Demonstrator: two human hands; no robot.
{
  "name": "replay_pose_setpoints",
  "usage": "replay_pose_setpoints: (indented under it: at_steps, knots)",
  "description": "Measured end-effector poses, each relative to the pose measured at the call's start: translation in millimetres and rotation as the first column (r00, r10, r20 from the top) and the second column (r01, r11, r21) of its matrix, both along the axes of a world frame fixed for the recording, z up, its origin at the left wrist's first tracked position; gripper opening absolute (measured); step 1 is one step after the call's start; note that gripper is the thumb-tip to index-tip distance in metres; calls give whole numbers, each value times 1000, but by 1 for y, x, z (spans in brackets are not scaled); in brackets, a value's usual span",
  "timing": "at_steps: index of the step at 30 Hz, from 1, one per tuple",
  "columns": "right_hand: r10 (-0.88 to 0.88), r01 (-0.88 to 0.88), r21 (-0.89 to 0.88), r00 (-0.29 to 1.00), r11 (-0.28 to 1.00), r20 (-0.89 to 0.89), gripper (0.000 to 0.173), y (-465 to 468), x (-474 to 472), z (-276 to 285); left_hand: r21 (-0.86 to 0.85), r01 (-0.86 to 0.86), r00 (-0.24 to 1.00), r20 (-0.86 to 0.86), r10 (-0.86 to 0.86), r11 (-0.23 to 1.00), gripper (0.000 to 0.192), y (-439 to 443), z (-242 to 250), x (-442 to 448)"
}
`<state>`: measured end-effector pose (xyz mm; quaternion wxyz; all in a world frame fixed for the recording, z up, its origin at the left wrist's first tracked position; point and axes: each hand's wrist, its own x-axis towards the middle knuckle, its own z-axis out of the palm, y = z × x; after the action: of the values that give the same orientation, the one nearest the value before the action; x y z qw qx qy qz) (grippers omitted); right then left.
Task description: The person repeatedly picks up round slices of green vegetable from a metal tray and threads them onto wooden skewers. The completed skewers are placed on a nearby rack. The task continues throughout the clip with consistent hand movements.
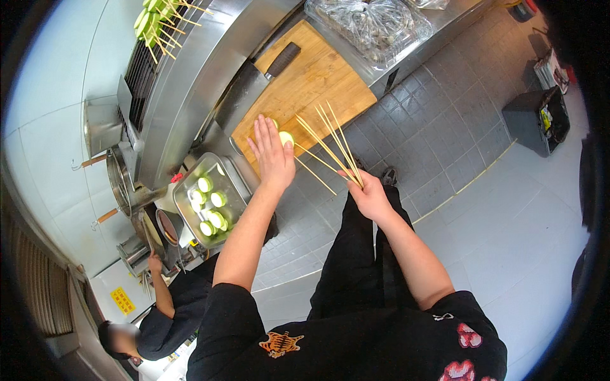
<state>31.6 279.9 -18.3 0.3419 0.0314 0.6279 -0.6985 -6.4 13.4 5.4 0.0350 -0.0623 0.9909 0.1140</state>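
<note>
My left hand [272, 155] lies flat over round pale-green slices at the near edge of a wooden cutting board [329, 66], fingers stretched out. One slice [286, 138], apparently zucchini, shows beside its thumb; another is mostly covered. Two thin skewers stick out from beside that hand towards the right, one reaching the fingertips of my right hand [369, 195]. That right hand grips a fanned bundle of bamboo skewers [339, 147], points away from me. Across the board's left side rests a cleaver with a dark handle [284, 58].
Left of the board, a metal tray [179, 195] holds several slices [218, 199]. Skewered green slices [153, 21] lie on a slatted rack. A plastic-wrapped container [376, 28] stands beyond the board. At lower left a co-worker [167, 305] reaches towards pans. A black bin [529, 121] stands right.
</note>
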Motion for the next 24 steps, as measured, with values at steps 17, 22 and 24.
replay_pose_setpoints:
  at_steps: [17,22,24]
  knots:
    - [-8,8,16,1000,1000,-20,32,-34,-10,12,13,3,1000,-15,-3,1000,76,0,0,1]
    - [-1,1,5,1000,1000,-28,32,-37,-11,11,18,0,1000,-28,1,1000,76,1,-1,1]
    - [9,-9,7,1000,1000,-30,31,-40,-9,10,16,8,999,-48,-7,1000,75,1,-3,1]
